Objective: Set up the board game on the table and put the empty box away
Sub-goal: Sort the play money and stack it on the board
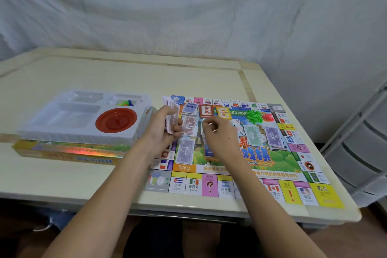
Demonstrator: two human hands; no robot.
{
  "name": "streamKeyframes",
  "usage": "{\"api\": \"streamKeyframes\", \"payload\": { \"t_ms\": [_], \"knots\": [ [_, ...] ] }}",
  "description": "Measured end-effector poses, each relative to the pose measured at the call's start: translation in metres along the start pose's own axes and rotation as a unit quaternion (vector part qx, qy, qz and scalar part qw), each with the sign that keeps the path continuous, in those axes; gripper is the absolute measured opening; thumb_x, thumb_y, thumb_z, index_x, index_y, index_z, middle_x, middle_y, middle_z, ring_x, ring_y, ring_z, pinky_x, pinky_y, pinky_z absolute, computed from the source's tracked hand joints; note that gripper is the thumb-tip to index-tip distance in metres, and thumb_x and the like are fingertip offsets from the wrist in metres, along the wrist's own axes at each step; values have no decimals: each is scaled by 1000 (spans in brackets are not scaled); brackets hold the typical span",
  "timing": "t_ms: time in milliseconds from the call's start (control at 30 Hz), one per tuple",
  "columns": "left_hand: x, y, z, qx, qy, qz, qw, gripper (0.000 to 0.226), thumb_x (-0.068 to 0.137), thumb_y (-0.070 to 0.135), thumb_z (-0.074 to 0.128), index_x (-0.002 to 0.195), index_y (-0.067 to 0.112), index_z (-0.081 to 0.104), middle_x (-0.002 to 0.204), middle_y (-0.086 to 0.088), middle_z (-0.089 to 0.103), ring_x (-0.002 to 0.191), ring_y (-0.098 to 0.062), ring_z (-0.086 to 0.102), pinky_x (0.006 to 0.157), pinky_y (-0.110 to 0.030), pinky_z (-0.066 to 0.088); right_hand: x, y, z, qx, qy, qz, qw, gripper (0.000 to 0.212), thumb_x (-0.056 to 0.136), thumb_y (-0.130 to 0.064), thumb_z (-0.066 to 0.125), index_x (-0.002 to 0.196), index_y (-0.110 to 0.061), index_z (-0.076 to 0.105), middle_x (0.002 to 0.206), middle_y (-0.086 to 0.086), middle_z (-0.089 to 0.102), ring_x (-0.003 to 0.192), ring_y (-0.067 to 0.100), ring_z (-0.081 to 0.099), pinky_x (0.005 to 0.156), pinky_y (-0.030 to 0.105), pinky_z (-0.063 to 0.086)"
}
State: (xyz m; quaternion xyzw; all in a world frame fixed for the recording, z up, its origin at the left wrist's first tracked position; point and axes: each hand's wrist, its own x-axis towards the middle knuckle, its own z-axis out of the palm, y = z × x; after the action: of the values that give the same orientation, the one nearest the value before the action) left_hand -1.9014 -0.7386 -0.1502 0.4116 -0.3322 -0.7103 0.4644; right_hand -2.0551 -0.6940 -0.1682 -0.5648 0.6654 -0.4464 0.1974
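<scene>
At the left, the white plastic tray (62, 119) sits on the yellow box (69, 151), near the surface's (125, 73) front edge, with bare room behind it. The left hand (165, 128) grasps a fanned wad of paper money (170, 109) over the board's (240, 165) left part. The right hand (217, 138), fingers curled, perhaps pinches a note; blur hides it. The board's near right corner reaches the surface's rim.

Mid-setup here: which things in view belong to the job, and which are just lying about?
Job: colourful game board; paper play money in left hand; clear plastic insert tray; yellow game box.
Lying about: white drawer unit; white backdrop sheet.
</scene>
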Motion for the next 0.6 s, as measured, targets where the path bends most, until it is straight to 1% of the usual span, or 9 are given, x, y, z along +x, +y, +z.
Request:
{"api": "streamKeyframes", "payload": {
  "t_ms": [67,133,167,267,333,400,467,533,600],
  "knots": [
    [-2,0,1,-40,-52,-25,998,19,93,17,37,97,6,53,76,-13,64,62,-20,54,56,-29,46,3,-3,-12,58,10,-3,998,12,95,-20,57,97,-20,69,77,-13,63,66,1,56,58,9,40],
    [-6,-4,6,-4,-100,-2,995,30,102,14,35,115,-1,58,98,-19,73,82,-28,69,75,-39,57,3,-4,-18,114,3,-2,993,12,93,-26,60,102,-24,68,84,-12,65,69,2,59,63,18,48],
    [-8,-7,9,19,-121,10,992,30,103,14,37,121,-1,57,105,-19,73,88,-29,72,80,-42,59,2,-3,-20,141,-8,6,990,14,93,-30,62,105,-26,66,87,-10,66,70,4,61,64,25,52],
    [-7,-15,20,92,-120,46,987,36,91,14,61,125,3,60,104,-16,73,87,-28,72,73,-38,61,0,2,-28,198,-47,25,979,29,87,-36,71,112,-23,64,95,-2,69,73,16,69,64,31,56],
    [-4,-20,25,109,-111,59,986,41,83,12,68,123,3,62,101,-14,74,87,-26,71,71,-35,61,-2,6,-32,217,-53,23,974,26,84,-28,76,107,-18,67,95,4,72,74,23,71,69,37,59],
    [-3,-25,32,98,-123,52,986,33,89,6,62,122,3,61,98,-12,74,83,-23,72,67,-34,60,-2,12,-37,237,-30,21,971,15,85,-16,74,99,-16,72,90,5,75,75,21,70,72,38,59],
    [-3,-28,37,78,-148,31,985,25,96,-1,50,119,4,61,99,-14,73,84,-24,73,65,-35,60,-1,17,-42,247,-6,28,969,12,87,-10,70,98,-13,74,86,4,76,74,15,69,68,29,58],
    [1,-31,38,78,-157,28,984,26,97,-4,46,115,7,62,103,-15,73,91,-26,72,71,-38,61,1,21,-46,266,10,53,962,12,90,-9,66,98,-11,75,85,6,76,73,15,70,67,28,57],
    [3,-35,42,92,-136,36,986,25,96,-4,50,114,9,60,101,-10,75,91,-24,73,75,-39,62,1,24,-49,266,27,68,961,13,93,-10,63,93,-14,75,81,6,75,70,14,69,65,28,57]
  ]
}}
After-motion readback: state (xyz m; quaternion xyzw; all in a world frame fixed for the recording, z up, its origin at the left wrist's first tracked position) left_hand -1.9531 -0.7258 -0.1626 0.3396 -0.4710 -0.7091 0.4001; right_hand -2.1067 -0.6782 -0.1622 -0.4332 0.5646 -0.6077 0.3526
